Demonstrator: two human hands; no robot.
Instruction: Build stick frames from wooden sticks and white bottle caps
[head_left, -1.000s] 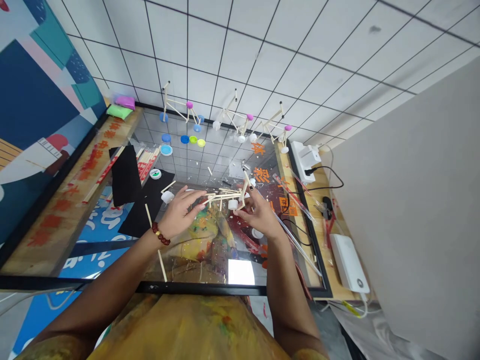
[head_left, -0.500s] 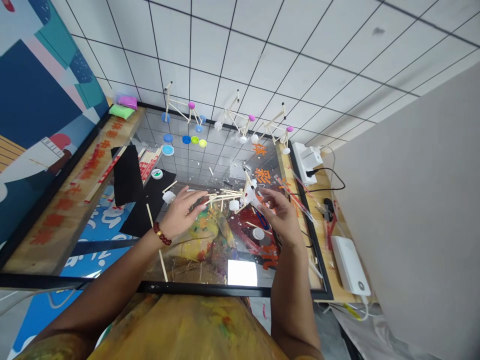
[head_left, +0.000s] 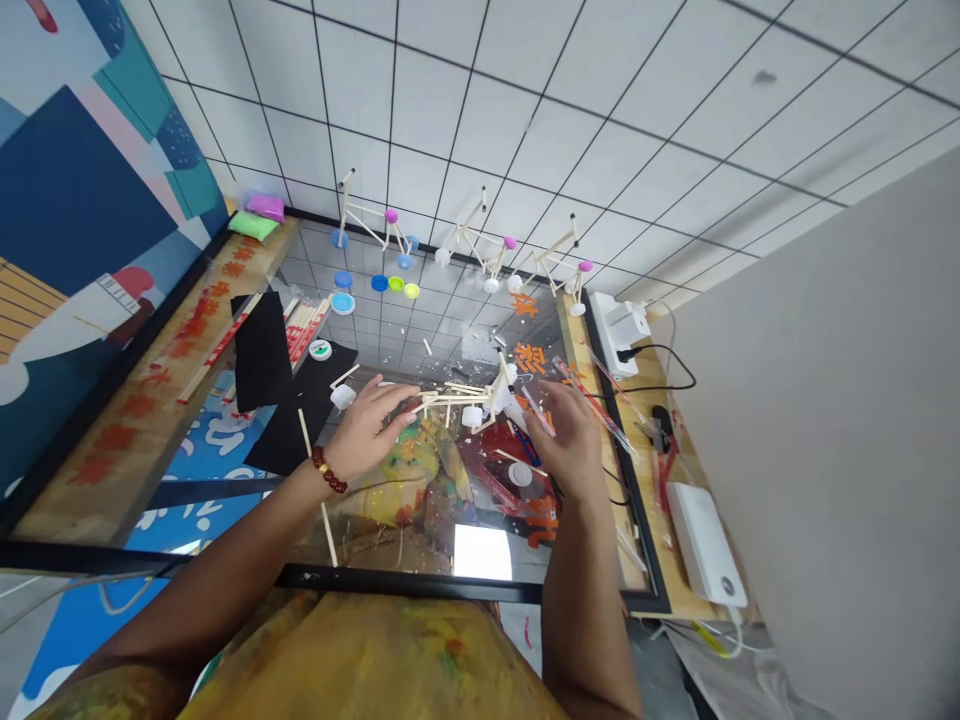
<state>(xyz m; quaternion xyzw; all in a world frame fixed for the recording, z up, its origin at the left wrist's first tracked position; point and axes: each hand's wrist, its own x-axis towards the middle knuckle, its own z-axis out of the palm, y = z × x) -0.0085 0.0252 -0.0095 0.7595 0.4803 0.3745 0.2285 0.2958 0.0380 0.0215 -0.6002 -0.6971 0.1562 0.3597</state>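
Observation:
My left hand (head_left: 367,428) pinches the left end of a small model of wooden sticks and white bottle caps (head_left: 469,400), held just above the glass table top (head_left: 420,330). My right hand (head_left: 568,437) is off the model, a little to its right, fingers bent around a thin clear stick (head_left: 538,410). A white cap (head_left: 519,473) lies on the glass just under that hand. A red bead bracelet (head_left: 328,469) is on my left wrist.
Three finished stick models (head_left: 373,225) stand along the back wall, with coloured caps (head_left: 375,283) in front. Black sheets (head_left: 262,350) and a stick bundle (head_left: 304,325) lie left. A power strip (head_left: 619,320), cables and a white power bank (head_left: 705,545) sit right.
My right hand let go of the model's right end and moved right and down, towards the table's right edge. My left hand kept holding the model almost still.

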